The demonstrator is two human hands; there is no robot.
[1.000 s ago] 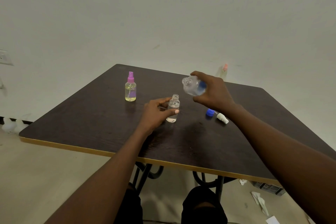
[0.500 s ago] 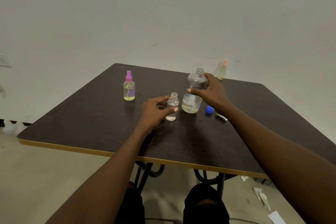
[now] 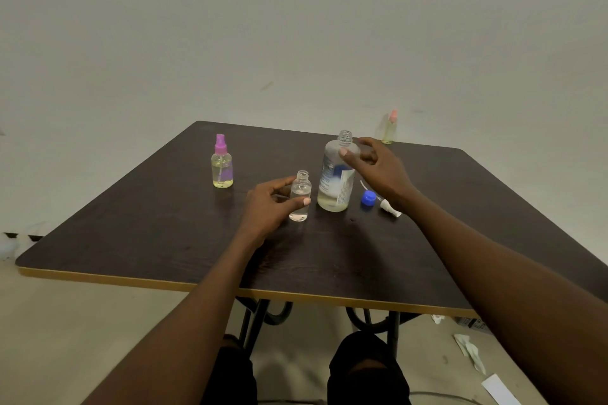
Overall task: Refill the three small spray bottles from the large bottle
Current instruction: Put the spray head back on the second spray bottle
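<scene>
1. Small spray bottle (image 3: 300, 196), the uncapped clear one, stands near the middle of the table (image 3: 164, 223). The left hand (image 3: 269, 204) grips it, thumb in front and fingers round the back
2. Right hand (image 3: 375, 164) is up at the large bottle (image 3: 337, 181) just beside it, thumb tip on the shoulder and the other fingers loosely curled by the neck. Honestly can't tell if that's a real grip or just a touch
3. Large bottle is upright with its mouth open and only a bit of yellowish liquid at the bottom. Its blue cap (image 3: 368, 199) lies just to the right, with the white spray head (image 3: 390, 209) on its side next to that
4. Progress, my guess: the purple-topped sprayer (image 3: 222, 168) off to the left is capped and looks fairly full, and the pink-topped sprayer (image 3: 389, 128) at the far edge is capped with liquid in it too. So the open one looks like the last, and its head isn't back on yet. Its level is hard to read
5. The large bottle's label is white and blue, text too blurry to read, no brand I can make out
</scene>
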